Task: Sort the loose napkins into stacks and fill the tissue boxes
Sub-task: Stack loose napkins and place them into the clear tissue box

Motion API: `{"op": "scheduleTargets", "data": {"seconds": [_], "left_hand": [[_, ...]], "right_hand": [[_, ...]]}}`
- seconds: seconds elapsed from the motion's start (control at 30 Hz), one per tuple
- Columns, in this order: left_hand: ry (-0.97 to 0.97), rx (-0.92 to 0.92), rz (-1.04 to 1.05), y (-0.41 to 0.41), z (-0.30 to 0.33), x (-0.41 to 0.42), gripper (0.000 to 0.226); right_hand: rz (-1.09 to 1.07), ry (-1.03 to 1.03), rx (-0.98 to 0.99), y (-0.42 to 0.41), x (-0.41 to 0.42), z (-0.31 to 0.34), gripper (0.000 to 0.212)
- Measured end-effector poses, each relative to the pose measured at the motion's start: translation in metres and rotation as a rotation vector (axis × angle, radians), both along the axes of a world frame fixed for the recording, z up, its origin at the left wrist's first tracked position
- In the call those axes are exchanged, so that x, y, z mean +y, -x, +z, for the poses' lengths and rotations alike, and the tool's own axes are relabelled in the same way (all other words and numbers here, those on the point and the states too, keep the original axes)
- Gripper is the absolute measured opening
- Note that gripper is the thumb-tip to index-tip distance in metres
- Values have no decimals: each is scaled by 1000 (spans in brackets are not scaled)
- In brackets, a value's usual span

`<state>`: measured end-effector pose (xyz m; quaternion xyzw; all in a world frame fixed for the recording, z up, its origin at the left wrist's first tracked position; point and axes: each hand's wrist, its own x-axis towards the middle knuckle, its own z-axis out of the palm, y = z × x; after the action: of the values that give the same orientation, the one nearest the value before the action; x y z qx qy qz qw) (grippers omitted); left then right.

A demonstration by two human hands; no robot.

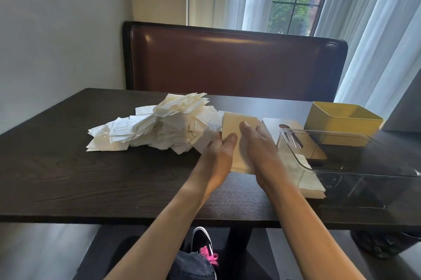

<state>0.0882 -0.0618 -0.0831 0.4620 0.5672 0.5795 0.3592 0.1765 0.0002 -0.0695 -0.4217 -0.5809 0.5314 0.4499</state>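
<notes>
A big loose heap of white napkins (159, 124) covers the middle of the dark table (68, 165). Just right of it, both hands hold a squared stack of cream napkins (237, 124) upright between them. My left hand (218, 154) grips its left side, thumb on the front face. My right hand (257, 145) presses flat against its right side with straight fingers. Another flat stack of napkins (305, 179) lies to the right, beside a clear plastic box (355, 165). A yellow box (341, 124) stands behind that.
A grey lid or board (284, 124) lies between the held stack and the yellow box. A brown padded bench back (234, 65) runs along the table's far edge. Curtains and a window are behind. My knee and a black shoe with pink laces (205, 247) show below the table.
</notes>
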Motion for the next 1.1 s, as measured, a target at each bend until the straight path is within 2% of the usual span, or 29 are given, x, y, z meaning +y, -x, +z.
{"op": "scheduleTargets", "data": {"seconds": [0.3, 0.53, 0.8, 0.93, 1.1], "left_hand": [[-87, -75, -43, -18, 29, 6, 33], [-186, 122, 51, -57, 51, 30, 17], [-77, 252, -51, -99, 64, 46, 36], [-73, 238, 9, -101, 58, 49, 38], [-9, 207, 27, -101, 42, 56, 40]], "right_hand": [[-24, -152, -22, -33, 2, 36, 17], [5, 30, -49, -77, 6, 67, 24], [0, 38, -121, -127, 25, 75, 21], [-36, 87, -362, -156, 48, 72, 18], [35, 189, -646, -187, 75, 62, 23]]}}
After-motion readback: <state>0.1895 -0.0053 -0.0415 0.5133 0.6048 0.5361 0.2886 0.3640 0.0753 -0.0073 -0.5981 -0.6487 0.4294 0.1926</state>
